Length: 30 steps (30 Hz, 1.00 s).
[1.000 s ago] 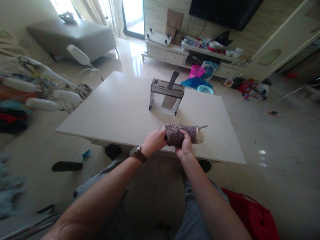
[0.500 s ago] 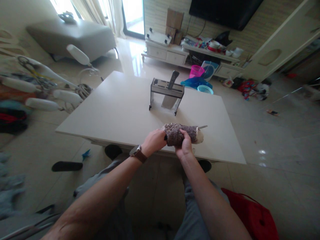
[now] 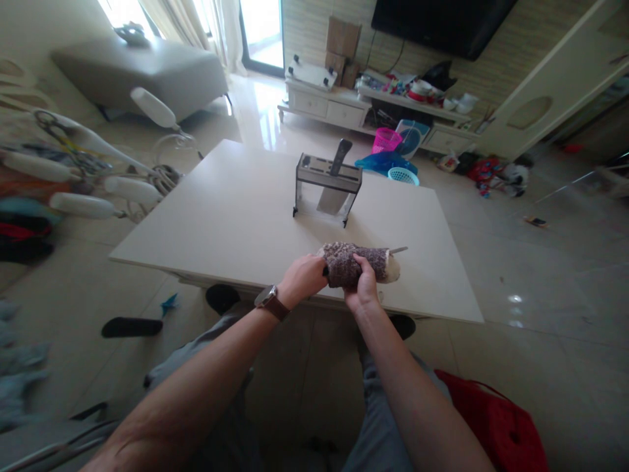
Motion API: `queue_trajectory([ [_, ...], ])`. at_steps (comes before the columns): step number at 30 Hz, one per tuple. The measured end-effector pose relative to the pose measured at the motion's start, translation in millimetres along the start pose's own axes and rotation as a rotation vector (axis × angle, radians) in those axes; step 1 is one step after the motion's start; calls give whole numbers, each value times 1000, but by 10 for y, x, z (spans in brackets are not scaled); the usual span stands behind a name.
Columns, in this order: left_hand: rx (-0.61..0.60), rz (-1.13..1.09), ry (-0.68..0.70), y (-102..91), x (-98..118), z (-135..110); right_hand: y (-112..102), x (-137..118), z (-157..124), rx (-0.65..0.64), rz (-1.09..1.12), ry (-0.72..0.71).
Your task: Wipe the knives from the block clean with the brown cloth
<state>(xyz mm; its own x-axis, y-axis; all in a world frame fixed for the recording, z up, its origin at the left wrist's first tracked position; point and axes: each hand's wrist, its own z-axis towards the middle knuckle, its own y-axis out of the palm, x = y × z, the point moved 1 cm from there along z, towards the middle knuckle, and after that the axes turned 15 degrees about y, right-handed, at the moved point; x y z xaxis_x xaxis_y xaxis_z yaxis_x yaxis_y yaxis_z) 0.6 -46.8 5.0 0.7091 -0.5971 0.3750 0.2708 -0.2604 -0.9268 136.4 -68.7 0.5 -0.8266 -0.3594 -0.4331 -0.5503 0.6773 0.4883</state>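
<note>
My left hand (image 3: 302, 278), a watch on its wrist, is closed around the dark handle of what looks like a knife (image 3: 400, 249). Only a bit of the handle and the thin grey tip show; the rest is hidden. A fuzzy brown cloth (image 3: 344, 265) with a pale beige inner side is wrapped around the blade. Fingers under it and thumb on top, my right hand (image 3: 364, 285) grips this cloth from the near side. Both hands are just above the front edge of the white table (image 3: 211, 210). Beyond them stands a clear-sided knife block (image 3: 322, 174) holding a black-handled cleaver (image 3: 340, 157).
White lamp arms (image 3: 132, 190) reach close to the table's left side. A pink basket (image 3: 386, 140) and a light blue basket (image 3: 403, 176) are behind the table. A red bag or stool (image 3: 491, 419) is by my right leg.
</note>
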Motion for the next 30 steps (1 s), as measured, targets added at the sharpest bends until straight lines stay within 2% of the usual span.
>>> queue_trajectory([
  [12, 1, -2, -26, -27, 15, -15, -7, 1, 17, 4, -7, 16],
  [19, 1, -59, 7, -35, -44, -33, -27, -74, 9, -62, -18, 56],
  [24, -50, -74, -31, -88, -127, -99, -110, -271, 58, -86, -10, 38],
  [30, -51, -53, -37, -112, -270, -157, -279, -606, 155, 47, 109, -80],
])
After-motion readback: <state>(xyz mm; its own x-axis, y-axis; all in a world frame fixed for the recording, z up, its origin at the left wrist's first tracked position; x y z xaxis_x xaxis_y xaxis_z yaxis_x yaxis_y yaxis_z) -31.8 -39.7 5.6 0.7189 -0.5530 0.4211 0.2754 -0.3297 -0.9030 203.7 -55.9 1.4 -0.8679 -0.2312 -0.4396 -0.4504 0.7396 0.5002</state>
